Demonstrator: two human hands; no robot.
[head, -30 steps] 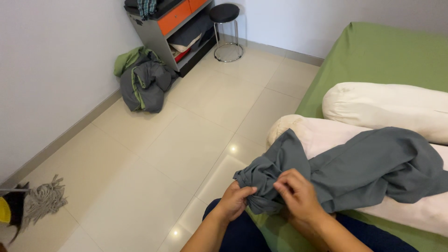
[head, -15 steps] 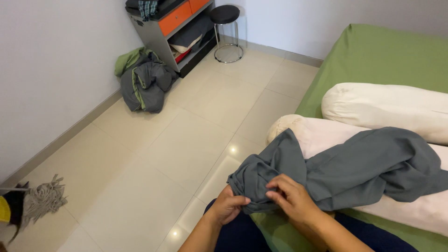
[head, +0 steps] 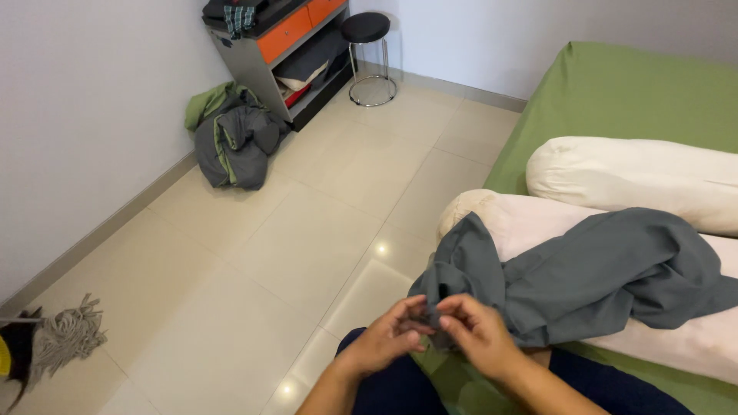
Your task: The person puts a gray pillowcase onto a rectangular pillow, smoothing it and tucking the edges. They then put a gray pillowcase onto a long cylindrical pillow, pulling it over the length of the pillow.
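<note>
Item: grey cloth [head: 584, 280], a loose cover or sheet, crumpled.

Position: draped over the near cream bolster [head: 692, 346] on the green bed [head: 638, 92]. One bunched end hangs off the bolster's rounded end and comes down to the hands.

Grip, left hand [head: 384, 342]: fingers curled, tips pinching the cloth's near edge from the left side. Closed on fabric.

Grip, right hand [head: 480, 334]: fingers bent, tips pinching the same bunched edge from the right. Closed on fabric. The two sets of fingertips meet, touching or nearly so; the exact seam or corner they hold is hidden between them.

Relation to grip: the bulk of the cloth lies up and to the right of the pinch point, beyond the right hand. Long axis runs from the pinch diagonally away to the right, along the bolster. The held end points down and toward the person; the free end points away right. The right hand is nearer the bulk; the left is at the outer tip.

Around the grip: dark trousers [head: 400, 388] directly below. Second bolster [head: 638, 180] beyond the cloth, apart from it. Tiled floor [head: 292, 253] to the left. Well apart, far left: mop head [head: 61, 338]. Far ahead-left: heap of grey-green fabric [head: 234, 138], shelf unit [head: 284, 46], round stool [head: 367, 31].
</note>
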